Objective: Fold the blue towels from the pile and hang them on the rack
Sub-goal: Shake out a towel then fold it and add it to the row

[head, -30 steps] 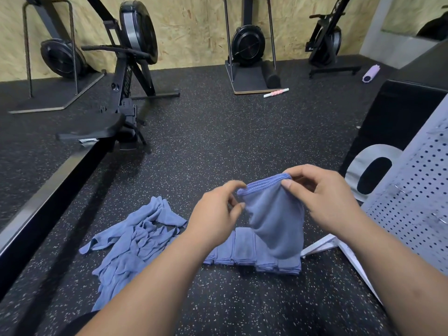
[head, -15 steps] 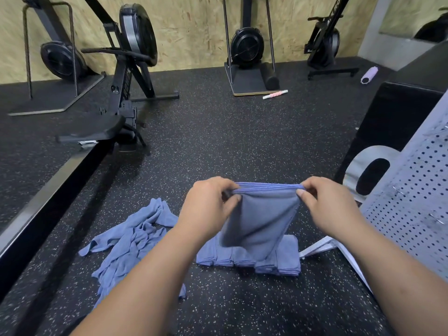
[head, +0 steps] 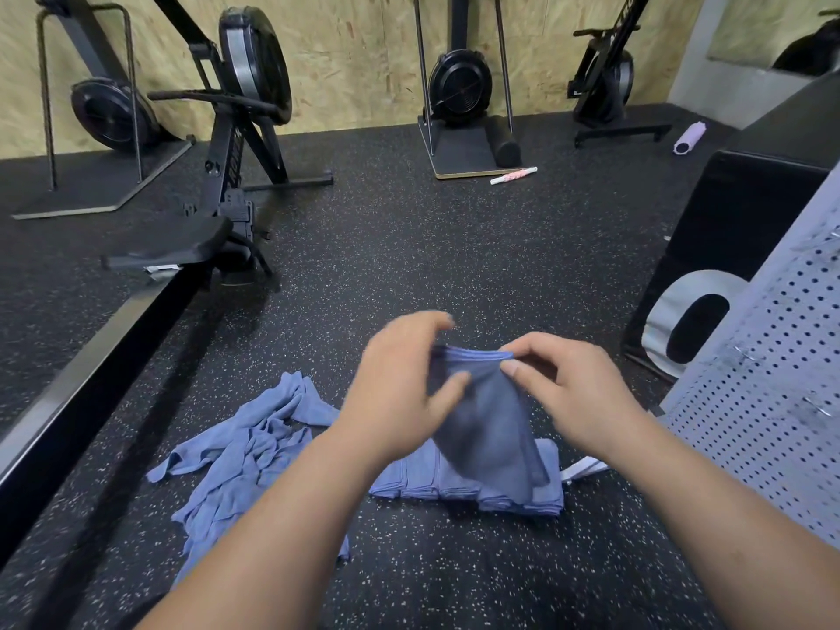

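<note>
A blue towel (head: 488,429) hangs in the air between my hands, its hemmed top edge level. My right hand (head: 568,393) pinches the top right corner. My left hand (head: 400,397) is blurred by motion; it holds the top left corner with the thumb on the front and the fingers arched over the edge. On the floor below it lies a row of folded blue towels (head: 422,482). A loose pile of crumpled blue towels (head: 245,452) lies to the left. The white perforated rack (head: 768,402) leans at the right edge.
A rowing machine's black rail (head: 91,356) and seat (head: 172,247) run along the left. A black box (head: 736,229) marked with a white 0 stands behind the rack. More machines, a pink roller (head: 513,175) and a purple roller (head: 689,137) sit by the far wall.
My hands have come closer together, so the towel's top edge is shorter and the cloth hangs narrower. The left hand is moving and blurred.
</note>
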